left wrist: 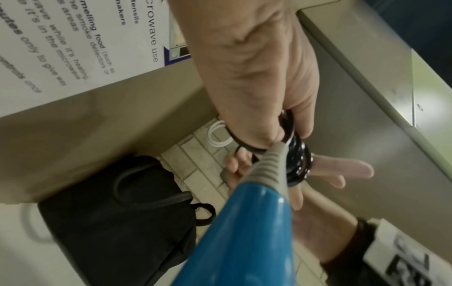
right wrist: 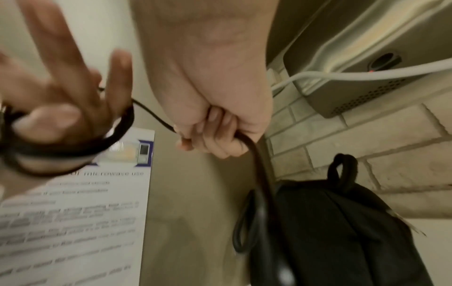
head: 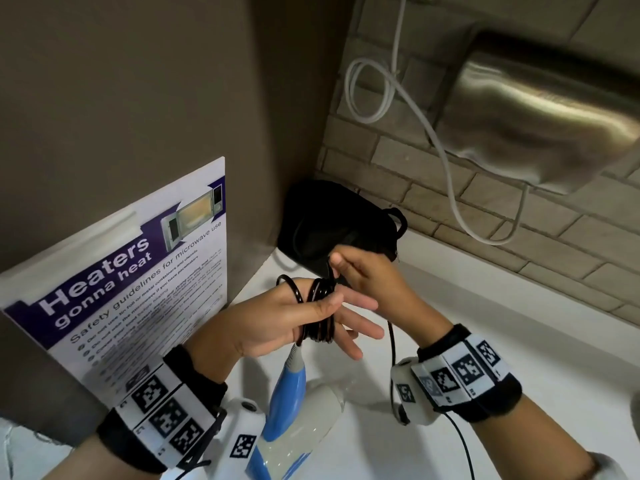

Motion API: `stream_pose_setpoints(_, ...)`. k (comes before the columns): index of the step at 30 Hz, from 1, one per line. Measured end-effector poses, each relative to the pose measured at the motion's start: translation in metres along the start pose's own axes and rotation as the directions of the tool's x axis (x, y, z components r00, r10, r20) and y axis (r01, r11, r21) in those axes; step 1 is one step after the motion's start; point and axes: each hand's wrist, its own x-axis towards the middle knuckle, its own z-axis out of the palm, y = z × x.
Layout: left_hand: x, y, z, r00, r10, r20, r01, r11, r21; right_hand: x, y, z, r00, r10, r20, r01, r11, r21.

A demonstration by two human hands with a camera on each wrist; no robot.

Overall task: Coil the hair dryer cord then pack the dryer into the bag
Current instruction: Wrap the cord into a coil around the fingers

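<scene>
Several black turns of the cord [head: 320, 318] are wound round the straight fingers of my left hand [head: 332, 320], and the thumb lies across them. My right hand [head: 360, 271], just behind, grips the cord [right wrist: 247, 140] in a fist [right wrist: 215, 133] near the coil [right wrist: 117, 133]. The loose cord [head: 393, 341] drops past my right wrist. The blue and white hair dryer [head: 294, 407] is below my left hand, its grey cord sleeve [left wrist: 271, 164] pointing up into the coil. The black bag [head: 332, 223] sits in the corner behind both hands.
A microwave safety poster [head: 138, 289] leans on the left wall. A steel wall hand dryer [head: 536, 116] and its white cable [head: 446, 164] hang on the brick wall at right. The white counter [head: 502, 323] runs beneath everything.
</scene>
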Motion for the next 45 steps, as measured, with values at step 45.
stream_pose_setpoints(45,0.010,0.007,0.015,0.973,-0.121,-0.195,0.095,0.986,-0.137,-0.016,0.004,-0.016,0.995,0.000,-0.097,0.003,1.000,0.030)
